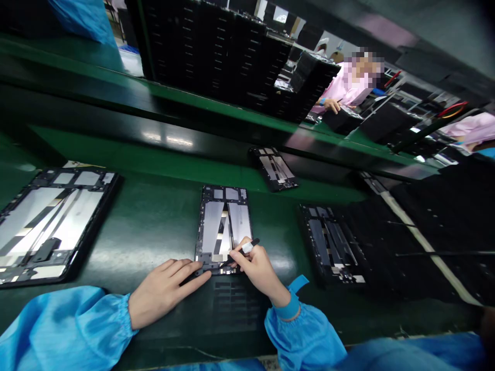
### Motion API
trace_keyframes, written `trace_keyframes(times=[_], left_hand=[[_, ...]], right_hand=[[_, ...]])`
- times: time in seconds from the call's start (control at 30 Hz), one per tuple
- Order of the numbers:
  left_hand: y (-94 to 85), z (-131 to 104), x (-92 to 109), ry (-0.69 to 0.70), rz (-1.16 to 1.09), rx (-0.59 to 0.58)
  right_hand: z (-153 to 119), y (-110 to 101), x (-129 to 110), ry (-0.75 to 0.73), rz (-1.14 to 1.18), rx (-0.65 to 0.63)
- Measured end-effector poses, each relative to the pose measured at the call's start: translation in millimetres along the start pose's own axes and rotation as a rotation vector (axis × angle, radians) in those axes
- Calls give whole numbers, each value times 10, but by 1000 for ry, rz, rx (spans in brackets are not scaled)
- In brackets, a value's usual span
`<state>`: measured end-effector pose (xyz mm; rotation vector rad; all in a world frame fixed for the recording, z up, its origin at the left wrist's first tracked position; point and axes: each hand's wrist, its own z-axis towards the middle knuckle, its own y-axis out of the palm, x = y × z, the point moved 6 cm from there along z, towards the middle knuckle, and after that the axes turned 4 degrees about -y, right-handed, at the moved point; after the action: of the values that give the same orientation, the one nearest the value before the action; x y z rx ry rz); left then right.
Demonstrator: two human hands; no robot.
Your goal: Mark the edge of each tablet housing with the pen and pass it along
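Note:
An opened tablet (240,219) with silver inner plates and black ribbon cables lies before me on the green work surface. My right hand (256,268) pinches a thin black pen-like tool (255,241) with a white band near its top. Its lower tip points down at the tablet's near edge; whether it touches is too small to tell. Stretched flat, my left hand (168,286) rests its fingertips at the tablet's near left corner and holds nothing. A blue band circles my right wrist.
At left lies a larger-looking opened tablet (87,194); others are at the back (286,178) and at right (315,229). Black stacks (216,51) stand on the shelf behind the green rail (232,111). Beyond it, a person in pink (344,85) works. Dark trays (402,247) lie right.

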<state>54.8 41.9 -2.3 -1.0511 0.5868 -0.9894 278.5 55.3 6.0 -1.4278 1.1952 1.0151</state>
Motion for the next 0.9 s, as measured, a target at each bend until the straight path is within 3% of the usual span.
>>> trace_keyframes(times=[0.37,0.57,0.7,0.8,0.9], left_hand=[[-232,212,-8,-44,-101,62],[-162,314,97,-79,-34,-14],[-158,275,63,-60,-74,-35],[-191,185,-40,-26,-192,-17],[-209,135,-149,-48,-271,-16]], right_hand=[[2,1,-7,-23,-18,-16],[7,-22,-16,-53,-41,-3],[5,-37,20,-69,11,44],[-7,-130,70,-137,90,243],[-67,-349,143,-249,175,633]])
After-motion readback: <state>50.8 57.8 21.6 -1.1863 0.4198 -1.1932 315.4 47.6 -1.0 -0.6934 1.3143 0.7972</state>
